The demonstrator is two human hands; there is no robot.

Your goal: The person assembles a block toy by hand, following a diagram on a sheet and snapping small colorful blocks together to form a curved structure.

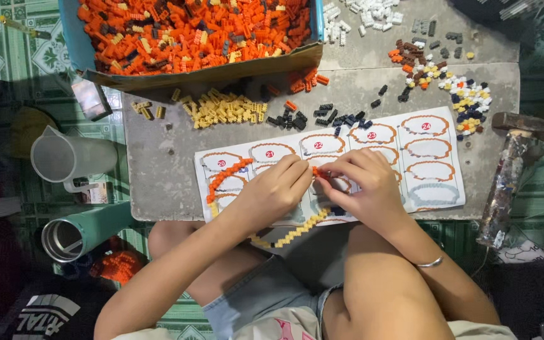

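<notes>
Hands, left hand (283,187) and right hand (361,184), both pinched shut on a small orange brick piece (318,172) over the printed guide sheet (439,173) mid-table, orange arc (228,176) and yellow strip (297,233) assembled, most outlines unfilled, far brick box (190,28) full.

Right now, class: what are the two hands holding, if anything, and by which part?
Both hands, left hand and right hand, pinch a small orange brick piece between their fingertips, over the instruction sheet. The exact grip point is hidden.

We see bare forearms and bare knees, a thin silver bangle (430,262) on the right wrist, pale blue denim shorts (266,293), and a light top with pink print.
</notes>
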